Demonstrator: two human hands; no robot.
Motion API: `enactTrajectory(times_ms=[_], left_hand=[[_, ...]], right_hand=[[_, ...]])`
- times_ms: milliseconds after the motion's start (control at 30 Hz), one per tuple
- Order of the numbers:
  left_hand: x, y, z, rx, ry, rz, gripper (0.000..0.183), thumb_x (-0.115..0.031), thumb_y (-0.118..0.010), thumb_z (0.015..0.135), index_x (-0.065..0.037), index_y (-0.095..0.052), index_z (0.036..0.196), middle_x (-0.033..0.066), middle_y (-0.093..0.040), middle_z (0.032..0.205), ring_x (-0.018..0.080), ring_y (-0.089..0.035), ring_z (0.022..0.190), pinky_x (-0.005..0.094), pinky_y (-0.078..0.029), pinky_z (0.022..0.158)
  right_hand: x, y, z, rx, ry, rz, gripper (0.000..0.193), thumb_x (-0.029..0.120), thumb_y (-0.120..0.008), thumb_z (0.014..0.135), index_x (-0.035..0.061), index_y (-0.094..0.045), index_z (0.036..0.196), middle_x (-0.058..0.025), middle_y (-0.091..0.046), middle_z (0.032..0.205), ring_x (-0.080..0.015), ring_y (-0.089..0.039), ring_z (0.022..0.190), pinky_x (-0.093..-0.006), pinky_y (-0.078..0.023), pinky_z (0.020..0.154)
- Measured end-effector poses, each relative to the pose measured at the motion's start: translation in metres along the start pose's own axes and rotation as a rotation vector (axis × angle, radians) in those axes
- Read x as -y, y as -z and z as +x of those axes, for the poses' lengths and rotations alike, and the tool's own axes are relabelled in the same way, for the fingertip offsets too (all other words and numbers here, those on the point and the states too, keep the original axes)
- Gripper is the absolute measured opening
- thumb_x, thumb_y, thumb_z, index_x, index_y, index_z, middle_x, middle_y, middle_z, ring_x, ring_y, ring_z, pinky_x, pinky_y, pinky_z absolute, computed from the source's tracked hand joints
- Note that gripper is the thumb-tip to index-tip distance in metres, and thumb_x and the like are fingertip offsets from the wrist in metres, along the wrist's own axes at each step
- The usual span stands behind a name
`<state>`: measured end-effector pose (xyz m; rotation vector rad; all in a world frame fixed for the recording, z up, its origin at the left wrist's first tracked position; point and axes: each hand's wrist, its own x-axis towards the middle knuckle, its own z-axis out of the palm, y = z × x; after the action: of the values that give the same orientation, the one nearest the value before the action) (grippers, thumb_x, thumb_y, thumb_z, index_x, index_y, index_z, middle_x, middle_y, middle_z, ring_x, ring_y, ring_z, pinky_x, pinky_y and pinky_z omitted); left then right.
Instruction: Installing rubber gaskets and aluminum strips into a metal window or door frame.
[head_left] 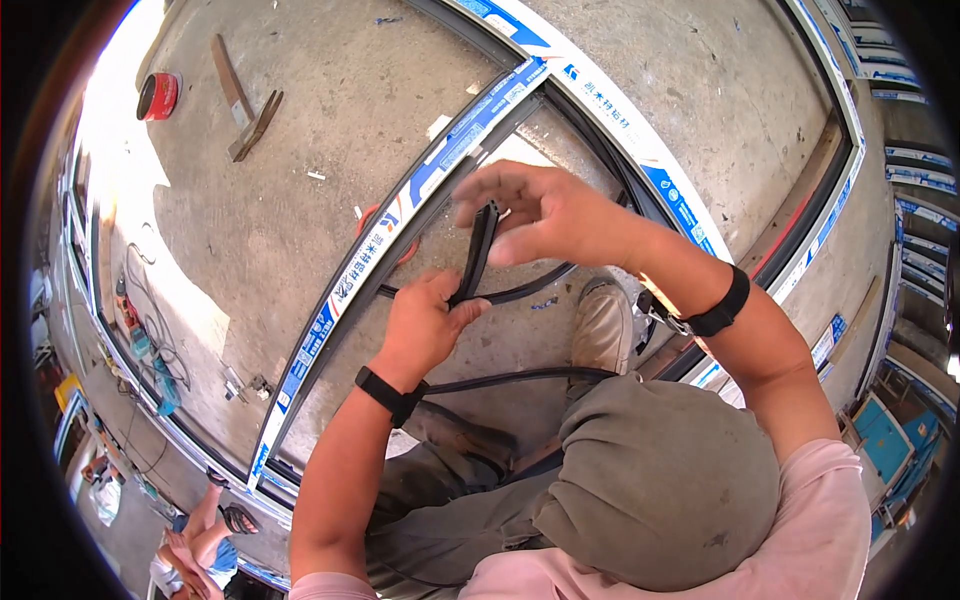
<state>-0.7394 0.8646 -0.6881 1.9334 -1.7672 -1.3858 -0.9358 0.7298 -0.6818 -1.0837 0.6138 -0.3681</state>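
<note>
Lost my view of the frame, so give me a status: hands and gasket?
Left hand and right hand both pinching the black rubber gasket strip. Strip end upright above window frame. Nothing blocking.

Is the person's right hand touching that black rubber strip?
Touching. The head view shows the right hand pinching the upper end of the black rubber strip between its fingertips, while the left hand clasps the strip lower down.
</note>
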Motion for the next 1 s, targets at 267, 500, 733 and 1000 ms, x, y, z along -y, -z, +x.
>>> enactTrajectory(times_ms=[267, 500, 733, 1000], left_hand=[[0.0, 0.0, 0.005, 0.079, 0.009, -0.187, 0.029, -0.022, -0.077, 0.079, 0.001, -0.065, 0.093, 0.0176, -0.058, 0.08, 0.036, -0.058, 0.074, 0.0412, -0.046, 0.068], [-0.016, 0.006, 0.012, 0.102, 0.035, -0.34, 0.027, -0.023, -0.071, 0.088, 0.0, -0.067, 0.102, 0.0144, -0.061, 0.075, 0.0226, -0.057, 0.069, 0.0338, -0.046, 0.067], [-0.041, 0.007, 0.042, 0.094, 0.05, -0.285, 0.027, -0.022, -0.071, 0.088, 0.0, -0.069, 0.104, 0.0087, -0.062, 0.074, 0.017, -0.056, 0.069, 0.031, -0.046, 0.067], [-0.014, -0.04, 0.06, 0.152, -0.181, 0.032, 0.03, -0.021, -0.074, 0.081, 0.001, -0.066, 0.101, 0.0247, -0.064, 0.088, 0.0417, -0.063, 0.084, 0.043, -0.049, 0.072]], right_hand=[[-0.022, -0.004, 0.0, -0.223, -0.136, -0.07, 0.017, 0.014, -0.071, 0.085, 0.002, -0.066, 0.096, -0.0027, -0.064, 0.077, -0.0108, -0.057, 0.071, -0.0282, -0.048, 0.069], [-0.008, 0.01, 0.001, -0.277, -0.085, 0.005, 0.032, 0.021, -0.071, 0.089, -0.0021, -0.062, 0.11, -0.0097, -0.07, 0.093, -0.0109, -0.062, 0.072, -0.0258, -0.053, 0.068], [-0.006, 0.034, -0.002, -0.379, -0.051, -0.021, 0.04, 0.024, -0.072, 0.089, -0.0024, -0.06, 0.115, -0.0119, -0.069, 0.097, -0.0114, -0.062, 0.077, -0.0246, -0.051, 0.068], [-0.063, 0.002, -0.083, 0.29, -0.523, -1.016, 0.04, 0.042, -0.065, 0.081, 0.0047, -0.07, 0.094, -0.0211, -0.068, 0.088, -0.0361, -0.067, 0.092, -0.0459, -0.052, 0.078]])
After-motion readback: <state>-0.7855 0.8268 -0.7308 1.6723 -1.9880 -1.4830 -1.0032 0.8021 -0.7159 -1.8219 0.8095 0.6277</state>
